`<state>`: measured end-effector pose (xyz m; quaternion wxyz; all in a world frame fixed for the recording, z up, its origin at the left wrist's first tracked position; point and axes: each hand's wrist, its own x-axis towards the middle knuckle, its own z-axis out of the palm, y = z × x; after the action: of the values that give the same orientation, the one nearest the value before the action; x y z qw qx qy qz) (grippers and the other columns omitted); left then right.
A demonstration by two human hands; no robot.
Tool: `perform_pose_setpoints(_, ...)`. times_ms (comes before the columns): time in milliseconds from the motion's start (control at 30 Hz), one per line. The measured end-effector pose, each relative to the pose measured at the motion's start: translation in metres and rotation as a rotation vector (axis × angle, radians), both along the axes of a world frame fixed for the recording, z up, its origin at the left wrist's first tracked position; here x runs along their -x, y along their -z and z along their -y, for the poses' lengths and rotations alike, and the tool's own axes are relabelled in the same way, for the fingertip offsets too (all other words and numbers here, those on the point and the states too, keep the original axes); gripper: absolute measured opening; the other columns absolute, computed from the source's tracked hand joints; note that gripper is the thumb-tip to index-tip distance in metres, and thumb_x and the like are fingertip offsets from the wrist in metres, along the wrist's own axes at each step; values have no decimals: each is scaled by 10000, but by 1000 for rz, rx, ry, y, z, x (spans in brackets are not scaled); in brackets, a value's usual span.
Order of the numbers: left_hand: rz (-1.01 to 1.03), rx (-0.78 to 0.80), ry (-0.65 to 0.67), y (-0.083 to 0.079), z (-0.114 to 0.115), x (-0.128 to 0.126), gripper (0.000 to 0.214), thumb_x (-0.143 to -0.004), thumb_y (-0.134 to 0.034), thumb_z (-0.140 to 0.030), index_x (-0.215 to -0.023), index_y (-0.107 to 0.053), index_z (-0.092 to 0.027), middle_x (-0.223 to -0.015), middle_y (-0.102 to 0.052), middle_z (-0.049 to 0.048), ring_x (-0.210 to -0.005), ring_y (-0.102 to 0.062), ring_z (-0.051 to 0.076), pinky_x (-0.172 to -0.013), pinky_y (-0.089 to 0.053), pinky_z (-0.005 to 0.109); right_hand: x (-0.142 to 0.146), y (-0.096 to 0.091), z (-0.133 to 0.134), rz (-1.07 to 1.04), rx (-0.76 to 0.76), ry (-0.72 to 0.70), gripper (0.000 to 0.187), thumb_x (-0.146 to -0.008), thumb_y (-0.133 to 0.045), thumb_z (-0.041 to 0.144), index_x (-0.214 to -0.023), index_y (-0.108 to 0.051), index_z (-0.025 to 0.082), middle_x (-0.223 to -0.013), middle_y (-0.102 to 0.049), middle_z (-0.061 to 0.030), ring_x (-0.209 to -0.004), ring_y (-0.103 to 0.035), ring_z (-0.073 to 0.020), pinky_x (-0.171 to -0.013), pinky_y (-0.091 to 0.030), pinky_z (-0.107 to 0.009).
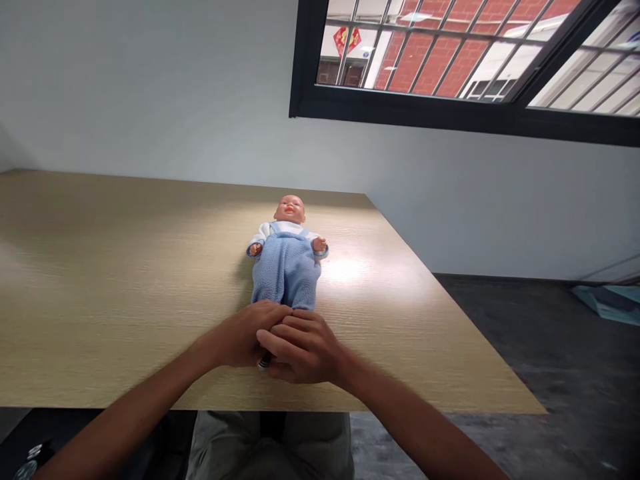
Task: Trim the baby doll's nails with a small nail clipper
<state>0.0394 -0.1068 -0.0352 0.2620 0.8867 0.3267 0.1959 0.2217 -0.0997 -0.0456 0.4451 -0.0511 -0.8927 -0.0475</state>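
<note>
A baby doll (286,273) in a blue fleece overall and white long-sleeved top lies on its back on the wooden table (125,267), its head pointing away from me. My left hand (243,333) and my right hand (301,347) close together over the doll's lower legs at the near end. The doll's feet are mostly hidden under my fingers, and only a small striped bit (264,361) shows between the hands.
The light wood-grain tabletop ends at a near edge in front of me and a far right edge, beyond which lies a dark floor (500,333). A teal sheet (607,303) lies on that floor. A dark-framed window (440,60) is set high in the pale wall.
</note>
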Motion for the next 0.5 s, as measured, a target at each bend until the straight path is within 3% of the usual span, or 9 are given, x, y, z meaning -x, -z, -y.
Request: perform_pose_setpoints(500,2,8,-6,1,1,0,268,-780,-562,-143,-1042,-519,-181,-1047,-646,67,-982,-613,254,-857,-481,391,0,-6,3,25,-4,37,252,-999,-460,309,-1130,-566,121,-778,-692,-22,-690,-600,-147,-669,-461,-308)
